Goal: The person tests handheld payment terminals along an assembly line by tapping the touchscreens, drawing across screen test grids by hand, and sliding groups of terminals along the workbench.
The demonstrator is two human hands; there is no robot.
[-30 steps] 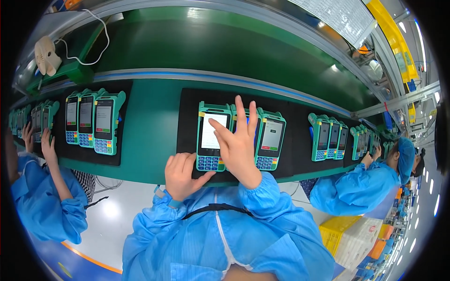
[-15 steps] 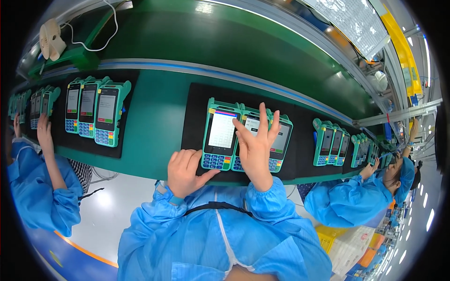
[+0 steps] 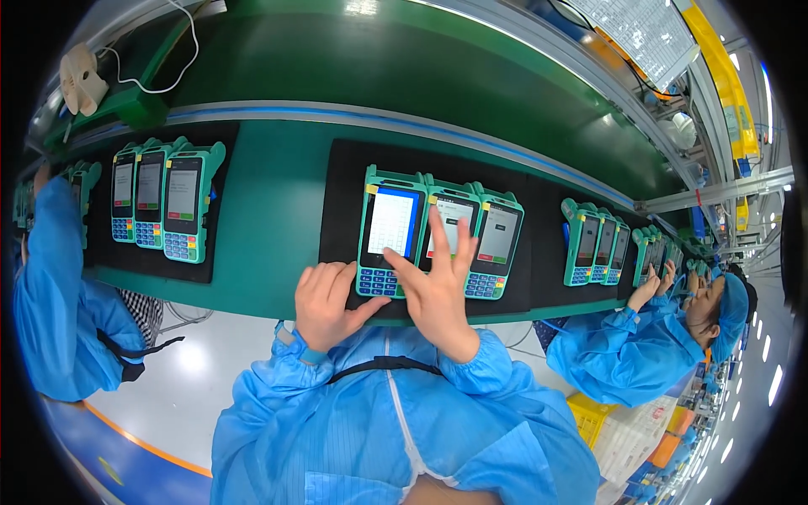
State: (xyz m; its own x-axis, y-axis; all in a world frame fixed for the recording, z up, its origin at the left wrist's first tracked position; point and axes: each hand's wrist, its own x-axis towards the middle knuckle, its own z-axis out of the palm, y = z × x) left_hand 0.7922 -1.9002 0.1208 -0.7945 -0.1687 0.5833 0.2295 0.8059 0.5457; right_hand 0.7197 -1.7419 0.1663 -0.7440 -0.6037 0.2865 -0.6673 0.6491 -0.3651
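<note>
Three green-cased card payment terminals lie side by side in front of me, screens up. On the left terminal (image 3: 392,223) the lit screen shows a white grid with a blue band along its right side and top. My right hand (image 3: 440,299) is open over this terminal and the middle terminal (image 3: 452,220), its index fingertip at the lower part of the left screen. The other fingers spread over the middle one, hiding part of it. My left hand (image 3: 324,305) rests at the left terminal's lower left corner, thumb out along the bottom edge. The right terminal (image 3: 497,240) shows a lit screen.
A black mat (image 3: 345,177) lies under the terminals on the green bench (image 3: 278,194). More terminals stand in groups at left (image 3: 181,198) and right (image 3: 582,244). Co-workers in blue smocks sit on both sides. A metal rail (image 3: 353,118) runs behind the mat.
My right index finger has moved down from the left screen's upper right corner to its lower part. The blue band now also runs down the screen's right side. My left hand stays nearly still.
</note>
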